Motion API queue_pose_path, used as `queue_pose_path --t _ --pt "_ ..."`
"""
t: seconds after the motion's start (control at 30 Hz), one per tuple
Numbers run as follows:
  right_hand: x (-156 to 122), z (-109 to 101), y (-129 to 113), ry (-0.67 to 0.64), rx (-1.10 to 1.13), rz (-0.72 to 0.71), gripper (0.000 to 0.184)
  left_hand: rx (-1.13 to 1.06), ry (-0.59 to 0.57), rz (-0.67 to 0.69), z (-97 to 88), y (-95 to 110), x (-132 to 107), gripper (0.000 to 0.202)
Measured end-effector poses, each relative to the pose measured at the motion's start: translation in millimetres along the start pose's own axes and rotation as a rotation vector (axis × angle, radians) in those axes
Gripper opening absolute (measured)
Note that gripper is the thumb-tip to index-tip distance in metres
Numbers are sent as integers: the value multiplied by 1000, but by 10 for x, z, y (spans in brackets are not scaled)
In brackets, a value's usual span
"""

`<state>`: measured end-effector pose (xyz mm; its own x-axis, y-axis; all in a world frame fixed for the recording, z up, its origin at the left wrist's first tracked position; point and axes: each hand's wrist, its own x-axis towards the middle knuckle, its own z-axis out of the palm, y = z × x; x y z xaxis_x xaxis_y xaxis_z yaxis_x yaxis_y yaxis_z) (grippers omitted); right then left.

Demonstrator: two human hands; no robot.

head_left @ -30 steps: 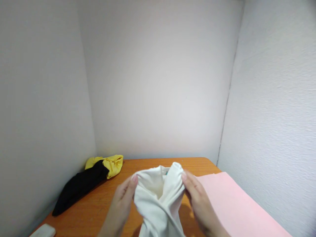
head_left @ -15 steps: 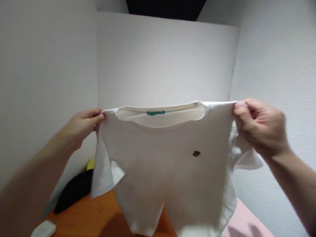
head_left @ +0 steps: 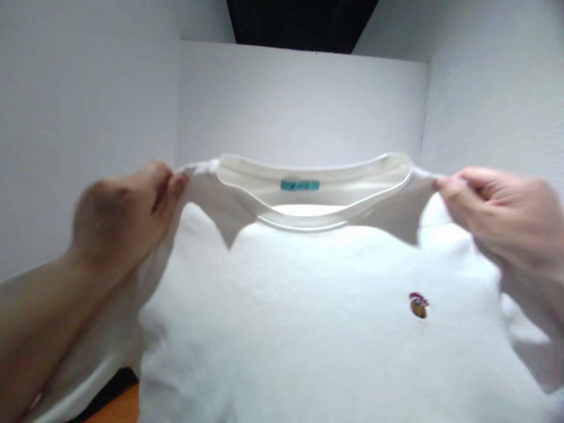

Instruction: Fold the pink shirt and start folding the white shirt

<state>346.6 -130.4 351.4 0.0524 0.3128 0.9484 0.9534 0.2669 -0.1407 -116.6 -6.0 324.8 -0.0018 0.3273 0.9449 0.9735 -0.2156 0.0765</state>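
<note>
A white T-shirt [head_left: 282,294] hangs stretched between my two hands, its front facing me. My left hand [head_left: 126,208] pinches it at the shoulder on the left. At the other shoulder, the fingers of my right hand [head_left: 506,211] are closed on the cloth. Inside the open neckline shows a teal label [head_left: 299,185]. A small red and gold emblem [head_left: 418,305] sits on the chest at the right. The shirt's lower part runs out of the view at the bottom.
Behind the shirt stands a white partition [head_left: 304,106], with pale walls on both sides. At the lower left, a strip of orange-brown tabletop [head_left: 117,408] and part of a black object [head_left: 112,385] show past the shirt.
The shirt has come up and closer, filling more of the view, and its front has spread out. Both hands still grip the shoulders. Most of the tabletop is now hidden.
</note>
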Motion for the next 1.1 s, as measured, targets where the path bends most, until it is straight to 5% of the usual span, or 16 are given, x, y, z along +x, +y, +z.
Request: queue_pose_path --t 0.13,0.2,0.27,0.37,0.53,0.67,0.8,0.97,1.1 --pt "-398 977 464 -302 -237 122 42 116 -328 132 964 285 -232 62" --pt "-659 1497 776 -547 -385 171 35 36 -567 148 1533 396 -471 58" --pt "-984 1958 972 -650 -406 204 32 -6 -698 172 2022 499 -800 48" --pt "-1566 2413 961 -796 -393 198 32 -71 -848 209 2449 672 -1427 38" --pt "-2617 2534 535 -1013 -269 119 53 -238 -1117 330 2499 918 -2537 51" --pt "-3243 2395 356 -1314 -28 158 77 -344 -1294 276 2453 958 -3090 67" --pt "-3474 2298 350 -1293 -1 219 81 -346 -1254 261 2488 937 -3210 66" --pt "-3435 2204 261 -1216 -11 253 74 -327 -1263 286 2518 920 -3160 66" --pt "-3320 1861 136 -1189 -56 368 67 -310 -1312 309 2537 915 -3112 69"
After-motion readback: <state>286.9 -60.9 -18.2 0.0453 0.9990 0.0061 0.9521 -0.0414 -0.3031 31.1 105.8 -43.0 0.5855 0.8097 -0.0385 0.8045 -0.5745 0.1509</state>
